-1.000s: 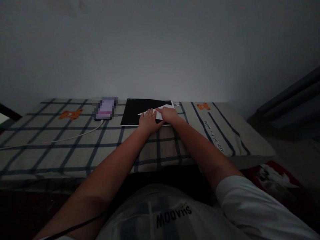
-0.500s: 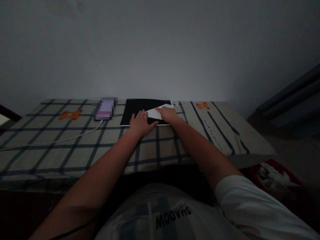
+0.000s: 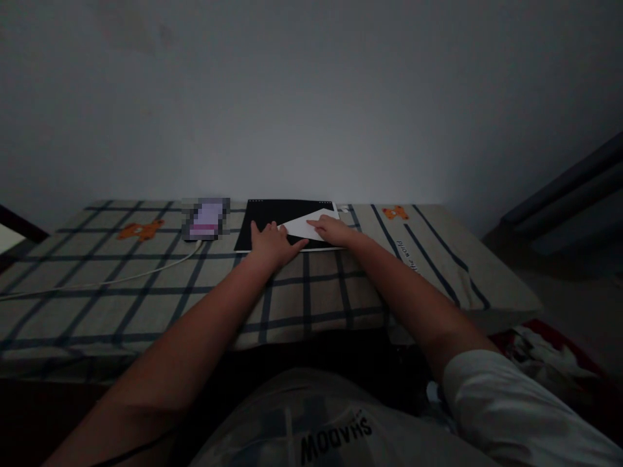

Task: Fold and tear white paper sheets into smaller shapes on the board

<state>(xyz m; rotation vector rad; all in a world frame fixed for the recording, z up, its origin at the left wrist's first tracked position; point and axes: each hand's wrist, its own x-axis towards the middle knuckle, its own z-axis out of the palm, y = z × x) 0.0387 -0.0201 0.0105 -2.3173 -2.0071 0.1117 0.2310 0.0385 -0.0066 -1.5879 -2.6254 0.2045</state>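
A folded sheet of white paper (image 3: 298, 224), pointed at its left end, lies flat on a black spiral-punched pad (image 3: 257, 213). My left hand (image 3: 271, 245) rests at the pad's near edge with thumb and fingers spread. Its fingertips touch the paper's left tip. From the right, my right hand (image 3: 331, 229) lies over the wide end of the paper. Its index finger is stretched out and presses on the sheet, while the other fingers are partly curled. Neither hand grips anything.
A pixelated phone (image 3: 207, 219) lies left of the pad, with a white cable (image 3: 160, 268) running off left. A checked cloth (image 3: 311, 292) covers the table, which stands against a grey wall (image 3: 311, 104). A red container (image 3: 549, 340) with white stuff is at lower right.
My right hand has slid slightly right along the paper, uncovering more of it. The fingers of my left hand have bent and drawn in at the paper's tip. The view has shifted slightly.
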